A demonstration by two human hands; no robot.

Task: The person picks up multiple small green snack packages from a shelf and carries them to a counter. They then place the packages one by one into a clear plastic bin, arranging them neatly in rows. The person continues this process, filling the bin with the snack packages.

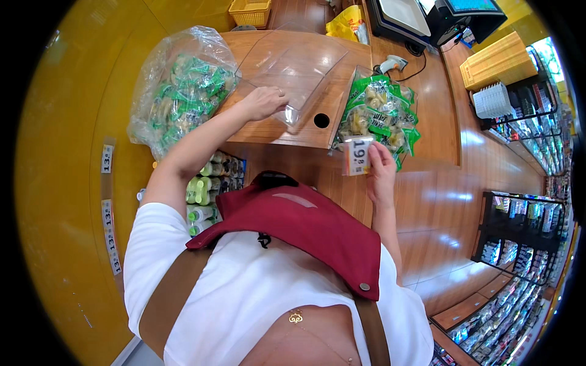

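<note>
My left hand (265,102) is closed on the near side of a clear plastic bin (299,64) on the wooden counter. No contents show inside that bin. My right hand (381,174) pinches a price tag (357,155) in a clear sleeve between thumb and fingers. Just beyond the tag, at the counter's edge, a second clear holder is heaped with green-and-clear snack packets (378,110). To the left of my left hand stands a large clear bag (146,85) full of similar green packets.
The counter (244,131) has a round black hole (321,120). A barcode scanner (394,64) with a cord, a yellow bag (346,24) and a yellow basket (250,11) lie farther back. Green-capped bottles (198,213) stand below at left. Stocked shelves (522,226) line the right.
</note>
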